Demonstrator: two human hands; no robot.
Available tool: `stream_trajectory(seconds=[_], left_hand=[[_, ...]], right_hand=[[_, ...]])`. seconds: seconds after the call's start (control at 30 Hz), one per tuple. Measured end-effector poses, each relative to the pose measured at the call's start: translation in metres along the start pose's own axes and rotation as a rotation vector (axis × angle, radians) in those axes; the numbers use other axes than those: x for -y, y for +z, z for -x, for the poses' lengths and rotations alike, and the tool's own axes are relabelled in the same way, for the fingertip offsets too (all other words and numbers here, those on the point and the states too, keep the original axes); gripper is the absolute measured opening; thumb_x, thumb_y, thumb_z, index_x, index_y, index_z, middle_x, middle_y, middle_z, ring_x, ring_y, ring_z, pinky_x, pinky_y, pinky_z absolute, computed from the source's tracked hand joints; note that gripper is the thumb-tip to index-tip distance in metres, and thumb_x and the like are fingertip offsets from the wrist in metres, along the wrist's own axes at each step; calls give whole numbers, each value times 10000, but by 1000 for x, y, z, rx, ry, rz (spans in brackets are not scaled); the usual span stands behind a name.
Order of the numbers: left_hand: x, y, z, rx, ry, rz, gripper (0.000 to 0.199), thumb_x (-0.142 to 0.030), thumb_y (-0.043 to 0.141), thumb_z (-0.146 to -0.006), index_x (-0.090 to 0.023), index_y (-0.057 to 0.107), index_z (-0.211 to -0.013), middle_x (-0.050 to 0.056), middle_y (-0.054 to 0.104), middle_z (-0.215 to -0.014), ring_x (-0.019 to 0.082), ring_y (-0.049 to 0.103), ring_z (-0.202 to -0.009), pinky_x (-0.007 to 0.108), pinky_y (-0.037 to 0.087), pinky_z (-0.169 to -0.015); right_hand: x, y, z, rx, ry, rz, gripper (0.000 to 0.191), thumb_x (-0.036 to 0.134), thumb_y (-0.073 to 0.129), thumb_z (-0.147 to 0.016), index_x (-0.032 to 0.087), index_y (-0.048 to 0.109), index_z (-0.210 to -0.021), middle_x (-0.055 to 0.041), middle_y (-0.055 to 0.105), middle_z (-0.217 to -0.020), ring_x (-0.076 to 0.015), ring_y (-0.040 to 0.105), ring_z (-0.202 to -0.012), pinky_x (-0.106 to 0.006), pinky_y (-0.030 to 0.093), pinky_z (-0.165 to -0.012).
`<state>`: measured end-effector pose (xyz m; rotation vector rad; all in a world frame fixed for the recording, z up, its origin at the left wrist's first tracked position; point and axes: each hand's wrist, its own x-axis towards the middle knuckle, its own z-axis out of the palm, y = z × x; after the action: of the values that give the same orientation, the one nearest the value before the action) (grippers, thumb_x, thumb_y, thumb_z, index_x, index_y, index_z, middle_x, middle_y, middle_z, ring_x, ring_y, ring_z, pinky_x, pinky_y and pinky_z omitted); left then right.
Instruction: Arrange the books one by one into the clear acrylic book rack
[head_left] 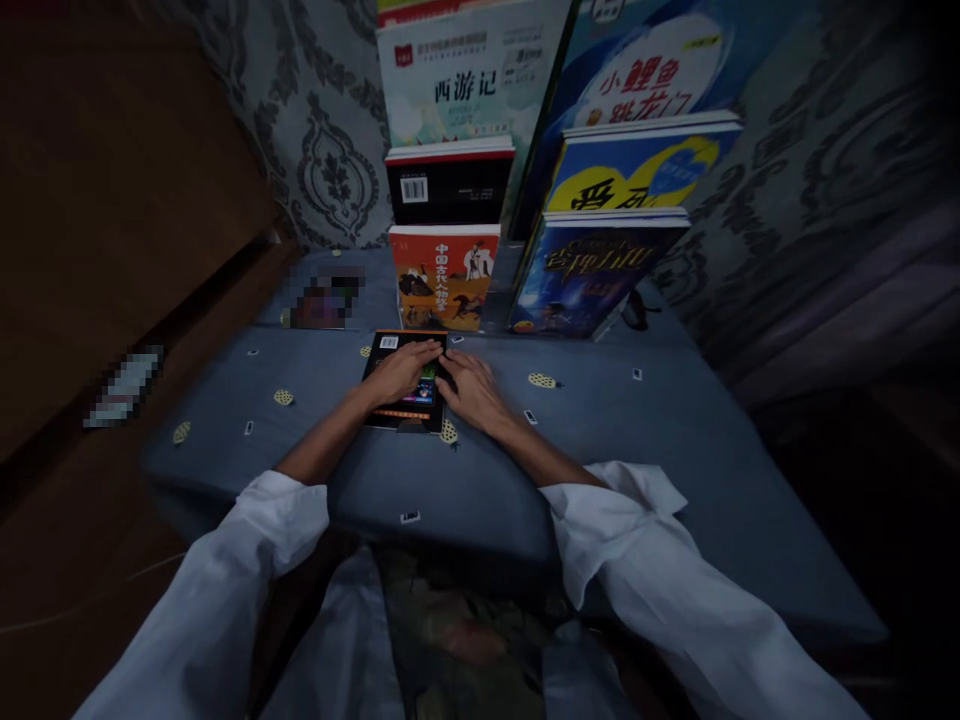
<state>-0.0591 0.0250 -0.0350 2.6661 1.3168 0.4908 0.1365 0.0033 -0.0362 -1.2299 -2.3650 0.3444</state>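
Observation:
A black book (418,404) with a barcode, small colored pictures and orange strips lies on the blue patterned cloth. My left hand (405,370) rests flat across its upper part, fingers stretched out to the right. At the book's right edge is my right hand (472,388), with its fingers extended and thumb apart; its fingertips come close to those of my left hand. Neither hand is wrapped around anything. Just behind the black book stands an orange-red book (444,278) with figures and a horse on its cover.
Behind my hands, books stand in two tiered columns, including a black book (450,188), a pale green book (469,85), a dark blue book (596,275) and a blue-yellow book (637,165). Blue cloth (637,450) covers the table. A brown wooden panel (112,200) rises at left.

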Motion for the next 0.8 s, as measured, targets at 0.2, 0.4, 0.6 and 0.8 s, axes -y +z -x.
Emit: stream_trajectory(seconds=[0.2,0.4,0.6,0.8], left_hand=[[-26,-6,28,-3,-17,15,523,-60,395,-893,-134,534,-1391,119,528,-1479,195,439,-1419,433,365,-1189],[-59,-14,62,24,25,47,523,-41,410,-886,-160,561,-1373,103,564,-1446,195,460,-1404,443,366,-1192],[-87,-19,97,35,71,62,504,-49,423,-915,-220,561,-1369,66,565,-1452,192,448,-1414,494,352,-1191],[-97,-15,107,2,63,76,503,-66,433,-947,-234,518,-1413,81,568,-1447,196,430,-1428,514,340,-1189]], right_hand=[[-5,2,0,-3,5,-28,452,252,438,-955,119,566,-1367,-158,560,-1442,-284,468,-1367,-481,336,-1147],[-8,1,-1,7,-11,-25,451,239,434,-957,137,563,-1377,-139,547,-1464,-269,465,-1379,-468,334,-1150],[-5,-1,0,24,18,-16,455,232,435,-959,111,553,-1381,-154,544,-1463,-275,457,-1384,-459,349,-1138],[-4,-2,1,23,4,-11,468,280,470,-959,109,548,-1387,-162,528,-1476,-297,448,-1388,-480,340,-1141]])
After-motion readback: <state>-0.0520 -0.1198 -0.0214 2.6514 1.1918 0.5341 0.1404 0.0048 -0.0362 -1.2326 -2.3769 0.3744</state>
